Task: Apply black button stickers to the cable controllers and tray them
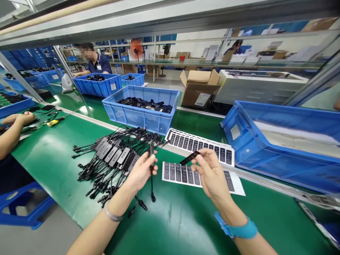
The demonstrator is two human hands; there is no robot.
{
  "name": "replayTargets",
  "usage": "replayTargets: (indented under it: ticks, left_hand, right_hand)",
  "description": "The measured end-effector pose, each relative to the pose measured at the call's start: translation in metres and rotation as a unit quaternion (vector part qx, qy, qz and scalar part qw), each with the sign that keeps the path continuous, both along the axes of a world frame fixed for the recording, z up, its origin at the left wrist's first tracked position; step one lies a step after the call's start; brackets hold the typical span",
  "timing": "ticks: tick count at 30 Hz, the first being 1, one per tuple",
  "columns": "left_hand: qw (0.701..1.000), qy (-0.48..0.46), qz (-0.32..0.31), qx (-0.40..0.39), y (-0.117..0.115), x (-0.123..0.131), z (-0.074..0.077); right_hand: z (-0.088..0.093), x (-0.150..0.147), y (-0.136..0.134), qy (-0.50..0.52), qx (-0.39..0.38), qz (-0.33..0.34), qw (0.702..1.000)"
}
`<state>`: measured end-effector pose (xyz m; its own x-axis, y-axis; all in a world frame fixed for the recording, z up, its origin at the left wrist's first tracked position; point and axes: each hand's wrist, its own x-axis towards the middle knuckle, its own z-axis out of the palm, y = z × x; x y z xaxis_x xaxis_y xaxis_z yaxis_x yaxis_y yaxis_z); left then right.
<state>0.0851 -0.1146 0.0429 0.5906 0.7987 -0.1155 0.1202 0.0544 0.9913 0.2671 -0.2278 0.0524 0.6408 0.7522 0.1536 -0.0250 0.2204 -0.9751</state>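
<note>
My left hand (143, 170) is closed on a slim black cabled box (151, 153), whose cable and plug hang down below the fingers. Between the thumb and fingers of my right hand (211, 173) is a dark rectangular label (189, 158), held tilted above a sheet of labels (183, 174). My right forearm and hand hide part of that sheet. Behind it lies a second label sheet (196, 144) with a row of dark labels. Left of my left hand, a row of similar cabled boxes (113, 155) rests on the green table, their black cables spread to both sides.
A blue bin of black parts (140, 117) stands behind the cabled boxes. Another blue bin (281, 156) holds white sheets at the right. An open cardboard box (199, 90) is farther back. A co-worker's hands (22, 118) are at far left, near a yellow-handled tool (55, 121).
</note>
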Motion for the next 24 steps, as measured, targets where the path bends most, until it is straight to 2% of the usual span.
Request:
replayTargets:
  ticks: [1, 3, 5, 10, 18, 24]
  left_hand:
    - [0.995, -0.053, -0.010, -0.078, -0.005, 0.001, -0.001]
    - [0.961, -0.150, -0.036, -0.231, -0.016, 0.001, -0.004]
    - [0.937, -0.177, -0.060, -0.294, -0.026, 0.000, -0.007]
    - [0.955, -0.124, -0.085, -0.254, -0.035, 0.000, -0.013]
    - [0.928, -0.180, -0.112, -0.307, -0.041, -0.001, -0.013]
    - [0.929, -0.172, -0.119, -0.305, -0.042, -0.001, -0.013]
  right_hand:
    - [0.001, -0.004, 0.006, 0.014, 0.001, 0.011, 1.000]
    - [0.000, -0.011, 0.014, 0.034, -0.004, 0.036, 0.999]
    - [-0.004, -0.017, 0.019, 0.045, -0.013, 0.059, 0.997]
    - [-0.017, -0.030, 0.023, 0.046, -0.042, 0.105, 0.992]
    - [-0.019, -0.040, 0.023, 0.024, -0.078, 0.126, 0.989]
    - [-0.021, -0.042, 0.022, 0.008, -0.085, 0.127, 0.988]
